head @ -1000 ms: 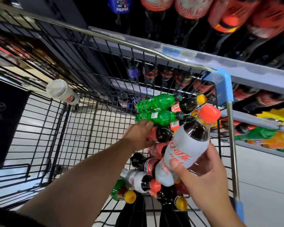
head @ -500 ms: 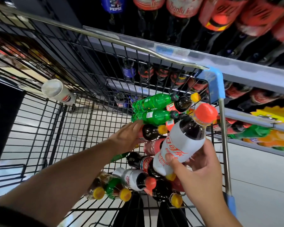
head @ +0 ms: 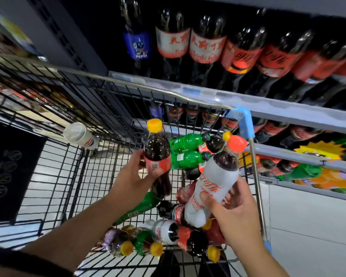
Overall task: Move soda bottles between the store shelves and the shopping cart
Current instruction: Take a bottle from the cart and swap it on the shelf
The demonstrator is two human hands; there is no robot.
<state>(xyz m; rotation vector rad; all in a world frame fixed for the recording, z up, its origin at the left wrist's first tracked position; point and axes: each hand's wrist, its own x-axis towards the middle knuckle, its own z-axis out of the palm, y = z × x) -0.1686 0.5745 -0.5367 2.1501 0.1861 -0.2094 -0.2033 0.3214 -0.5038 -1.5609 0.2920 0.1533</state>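
Left hand: my left hand (head: 135, 177) is wrapped around the lower body of a dark cola bottle with a yellow cap and pink-red label (head: 156, 154), held upright above the cart's load.
Right hand: my right hand (head: 231, 211) is closed around the base of a white-labelled cola bottle with an orange-red cap (head: 214, 183), tilted with its cap up and to the right, toward the shelving.
Cart: the black wire shopping cart with blue corner guards (head: 54, 176) sits just beside the shelf front; a white-capped bottle lying on its side (head: 80, 135) rests apart from the rest at the far left of the basket.
Load in cart: two green plastic soda bottles (head: 188, 150) lie side by side at the far end, and a heap of mixed small bottles (head: 168, 238), yellow and orange caps showing, lies nearer to me.
Shelves: large dark cola bottles with red labels (head: 206, 45) fill the upper grey store shelf (head: 288, 112); smaller bottles show on the tiers below through the cart mesh.
Progress: I judge this to be mid-task. Both hands carry a bottle clear of the heap, and many bottles are in the basket.
Left to do: I cannot tell from here whether the bottles are bound for the shelves or the cart; either way, plenty remain to handle.
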